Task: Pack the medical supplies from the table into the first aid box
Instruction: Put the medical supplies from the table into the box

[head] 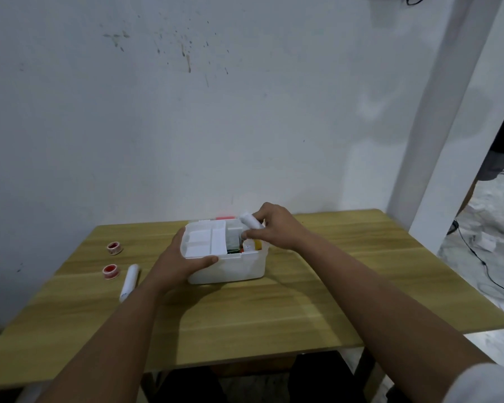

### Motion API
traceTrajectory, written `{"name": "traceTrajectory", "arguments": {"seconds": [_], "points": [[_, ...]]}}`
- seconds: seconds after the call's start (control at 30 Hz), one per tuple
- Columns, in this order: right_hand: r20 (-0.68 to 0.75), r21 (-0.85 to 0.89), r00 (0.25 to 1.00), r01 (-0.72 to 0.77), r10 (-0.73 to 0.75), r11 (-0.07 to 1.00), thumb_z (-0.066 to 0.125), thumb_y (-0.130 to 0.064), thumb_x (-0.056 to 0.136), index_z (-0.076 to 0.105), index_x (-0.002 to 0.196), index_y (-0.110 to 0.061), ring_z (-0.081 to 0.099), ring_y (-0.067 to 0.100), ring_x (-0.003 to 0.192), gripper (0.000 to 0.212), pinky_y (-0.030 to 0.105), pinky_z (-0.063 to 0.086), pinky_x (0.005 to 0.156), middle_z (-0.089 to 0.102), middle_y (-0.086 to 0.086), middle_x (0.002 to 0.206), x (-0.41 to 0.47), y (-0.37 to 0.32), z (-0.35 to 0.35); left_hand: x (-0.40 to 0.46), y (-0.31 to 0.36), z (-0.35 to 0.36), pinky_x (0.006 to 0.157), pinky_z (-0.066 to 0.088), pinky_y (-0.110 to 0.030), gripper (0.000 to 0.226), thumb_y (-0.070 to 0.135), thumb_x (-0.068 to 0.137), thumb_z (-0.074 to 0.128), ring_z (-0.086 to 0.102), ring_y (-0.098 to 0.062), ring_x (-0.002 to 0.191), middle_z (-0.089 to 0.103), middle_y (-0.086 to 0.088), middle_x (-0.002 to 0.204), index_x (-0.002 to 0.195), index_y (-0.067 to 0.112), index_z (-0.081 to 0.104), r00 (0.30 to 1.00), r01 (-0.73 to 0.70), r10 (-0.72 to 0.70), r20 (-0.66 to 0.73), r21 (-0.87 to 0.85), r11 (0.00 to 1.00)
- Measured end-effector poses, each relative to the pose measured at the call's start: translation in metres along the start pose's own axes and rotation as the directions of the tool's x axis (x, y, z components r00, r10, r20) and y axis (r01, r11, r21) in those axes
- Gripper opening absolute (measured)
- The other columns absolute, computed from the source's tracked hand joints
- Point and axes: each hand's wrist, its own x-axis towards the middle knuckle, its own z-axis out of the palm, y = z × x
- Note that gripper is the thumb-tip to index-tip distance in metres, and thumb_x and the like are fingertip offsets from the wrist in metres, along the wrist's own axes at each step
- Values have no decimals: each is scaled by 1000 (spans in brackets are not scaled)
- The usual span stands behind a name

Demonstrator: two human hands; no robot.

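A white first aid box [239, 267] stands open at the middle of the wooden table [274, 309], with a white divided tray [205, 238] in its left half and several coloured items in its right half. My left hand [176, 258] grips the box's front left rim and the tray's edge. Over the box's right half, my right hand [274, 228] holds a white bandage roll [250, 221]. To the left on the table lie another white bandage roll [129, 282] and two red-and-white tape rolls [114, 247] [110, 271].
A white wall [186, 112] rises right behind the table's far edge. A white pillar [437, 170] stands at the right, with cables on the floor [477, 257] beyond it. A wooden chair leg shows at the far right.
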Motion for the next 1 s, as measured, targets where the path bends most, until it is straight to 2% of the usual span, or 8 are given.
{"name": "traceTrajectory", "arguments": {"seconds": [0.07, 0.13, 0.2, 0.33, 0.43, 0.6, 0.77, 1.0], "points": [[-77, 54, 997, -8, 12, 999, 85, -40, 78, 76, 104, -21, 63, 17, 84, 33, 44, 56, 79, 67, 1, 96, 0, 2, 1, 0, 0, 1, 81, 44, -24, 104, 57, 67, 88, 48, -13, 124, 48, 15, 141, 153, 38, 34, 1000, 2, -2, -6, 6, 1000], [-97, 111, 995, 5, 6, 994, 85, -36, 79, 64, 120, -30, 63, 12, 77, 47, 37, 57, 75, 65, -3, 94, -4, 2, 3, 0, 0, 1, 81, 44, -22, 101, 54, 70, 89, 48, -13, 123, 48, 16, 141, 153, 38, 34, 1000, -2, 2, -6, 10, 1000], [-127, 105, 991, 43, -29, 994, 83, -33, 81, 53, 125, -35, 61, 10, 70, 53, 32, 53, 70, 62, -4, 91, -10, 1, 6, 0, 1, 2, 79, 43, -18, 99, 50, 71, 90, 48, -12, 123, 49, 16, 140, 153, 37, 35, 1000, -5, 5, -10, -2, 1000], [-234, 77, 970, 87, -66, 993, 82, -33, 83, 49, 117, -31, 64, 7, 66, 48, 30, 54, 64, 64, -6, 94, -14, 2, 13, -2, 2, 2, 78, 42, -16, 96, 46, 72, 90, 49, -11, 122, 50, 17, 137, 152, 37, 37, 1000, -16, 16, -12, -19, 1000], [-234, 53, 969, 92, -77, 994, 84, -32, 80, 50, 112, -27, 66, 6, 72, 47, 31, 57, 65, 64, -9, 95, -15, 7, 18, -1, -1, 0, 80, 44, -20, 99, 50, 70, 91, 50, -11, 122, 50, 17, 138, 152, 40, 36, 1000, -6, 5, -11, -27, 1000], [-248, -112, 949, 172, -195, 979, 81, -46, 78, 68, 92, -23, 59, 8, 85, 30, 37, 55, 75, 59, -9, 98, -17, 31, 31, -1, -1, 1, 80, 44, -20, 99, 49, 70, 91, 50, -12, 123, 51, 15, 139, 152, 39, 36, 1000, -8, 8, -12, -29, 1000], [-311, 7, 937, 171, -160, 985, 76, -57, 80, 75, 81, -25, 60, 8, 89, 32, 33, 53, 76, 57, -10, 92, -22, 37, 32, -1, -3, -1, 83, 46, -25, 106, 60, 62, 90, 52, -10, 122, 53, 18, 139, 151, 41, 37, 1000, -7, 7, -13, -37, 999], [-201, 144, 979, -14, 43, 990, 79, -65, 74, 68, 116, -31, 61, 6, 103, 55, 26, 49, 81, 63, -12, 117, -12, 35, 20, -4, 4, -1, 81, 45, -20, 97, 54, 65, 92, 51, 5, 114, 51, 33, 129, 146, 45, 39, 1000, -21, 20, -19, -53, 998]]}}
